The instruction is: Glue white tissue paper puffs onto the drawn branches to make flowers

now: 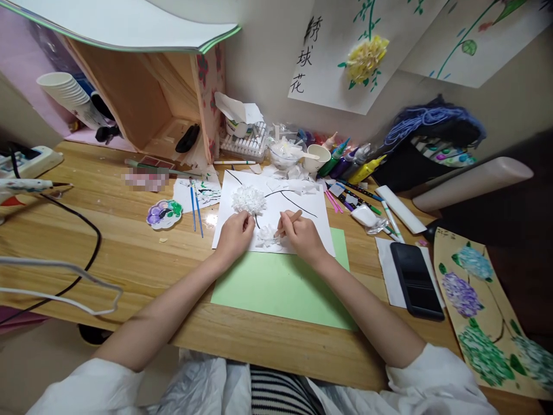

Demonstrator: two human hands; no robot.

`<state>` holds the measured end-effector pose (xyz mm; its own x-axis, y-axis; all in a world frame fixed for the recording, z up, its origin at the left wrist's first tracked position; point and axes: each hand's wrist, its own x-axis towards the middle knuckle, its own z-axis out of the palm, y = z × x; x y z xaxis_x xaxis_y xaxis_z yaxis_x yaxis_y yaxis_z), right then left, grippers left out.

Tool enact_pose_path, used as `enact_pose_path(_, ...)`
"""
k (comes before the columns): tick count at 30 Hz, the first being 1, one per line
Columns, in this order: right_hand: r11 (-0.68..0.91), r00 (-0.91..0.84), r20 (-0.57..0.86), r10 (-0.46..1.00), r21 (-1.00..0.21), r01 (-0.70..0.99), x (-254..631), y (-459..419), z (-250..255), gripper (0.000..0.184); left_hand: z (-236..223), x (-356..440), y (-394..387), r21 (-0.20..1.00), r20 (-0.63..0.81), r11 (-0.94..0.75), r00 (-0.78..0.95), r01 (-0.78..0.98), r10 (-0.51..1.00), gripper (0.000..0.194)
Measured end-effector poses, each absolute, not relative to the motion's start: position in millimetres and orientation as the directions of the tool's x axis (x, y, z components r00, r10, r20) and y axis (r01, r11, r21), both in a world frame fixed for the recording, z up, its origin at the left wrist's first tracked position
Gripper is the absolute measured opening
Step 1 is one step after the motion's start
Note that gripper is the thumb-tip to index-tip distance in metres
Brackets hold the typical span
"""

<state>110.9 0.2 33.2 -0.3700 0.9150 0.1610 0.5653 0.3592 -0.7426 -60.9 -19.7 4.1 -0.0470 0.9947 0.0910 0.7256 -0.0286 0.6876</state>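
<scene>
A sheet of white paper [307, 212] with thin black branch lines lies in front of me on a sheet of green paper [283, 285]. On it sits a raised, ruffled white flower [249, 199], with a smaller white petal cluster [266, 236] lower down near the edge. My left hand [237, 231] rests on the paper just below the flower, its fingers closed; whatever they may pinch is too small to make out. In my right hand [298, 230] is a flat wooden craft stick [294, 219], its lower end beside the smaller cluster.
Behind the paper stand a bowl of white material [285, 153], a paper cup [317, 157] and several paint bottles [345, 160]. Two blue brushes [197, 208] and a paint palette [165, 214] lie left. A phone [417, 279] and a painted flower panel [479, 311] are right. Cables [97, 230] cross the left side.
</scene>
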Motion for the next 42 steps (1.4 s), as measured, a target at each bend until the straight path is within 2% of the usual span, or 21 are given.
enact_pose_path(4,0.283,-0.344,0.115,0.932,-0.823,0.492,114.8,1.6,31.3,0.043,4.1,-61.2,-19.7,0.678,0.096,-0.034,-0.043,0.734,0.994,0.021)
enact_pose_path(9,0.321,-0.300,0.210,0.930,-0.863,0.390,127.1,-10.9,29.1,0.042,4.9,-60.8,-19.8,0.664,0.085,-0.026,-0.041,0.748,0.996,0.022)
enact_pose_path(13,0.412,-0.358,0.272,0.893,-0.814,0.410,131.4,-15.9,28.4,0.038,5.0,-60.5,-19.6,0.662,0.086,-0.022,-0.047,0.749,0.995,0.021)
enact_pose_path(18,0.580,-0.495,0.353,0.794,-0.682,0.445,129.5,-13.7,27.3,0.033,4.5,-60.5,-19.0,0.665,0.093,-0.028,-0.046,0.746,0.995,0.021)
enact_pose_path(22,0.619,-0.539,0.354,0.765,-0.634,0.463,127.6,-12.0,26.6,0.033,4.9,-60.4,-19.3,0.663,0.094,-0.026,-0.048,0.748,0.994,0.021)
enact_pose_path(24,0.575,-0.506,0.328,0.798,-0.664,0.477,126.9,-11.3,26.2,0.034,5.3,-60.3,-19.6,0.664,0.092,-0.025,-0.048,0.747,0.995,0.021)
enact_pose_path(29,0.322,-0.332,0.174,0.927,-0.823,0.468,124.6,-5.0,23.1,0.040,5.0,-60.1,-20.4,0.653,0.094,-0.027,-0.046,0.757,0.994,0.020)
enact_pose_path(35,0.215,-0.293,0.073,0.953,-0.846,0.488,119.6,4.9,25.0,0.044,4.7,-59.9,-19.0,0.626,0.105,-0.037,-0.038,0.779,0.994,0.020)
enact_pose_path(39,0.220,-0.280,0.122,0.952,-0.911,0.350,123.4,-0.3,33.5,0.042,3.2,-60.6,-18.3,0.628,0.107,-0.041,-0.034,0.777,0.994,0.021)
enact_pose_path(42,0.176,-0.068,0.168,0.983,-0.975,0.133,136.8,-4.4,33.4,0.042,3.9,-61.8,-21.0,0.633,0.095,-0.039,-0.028,0.773,0.995,0.021)
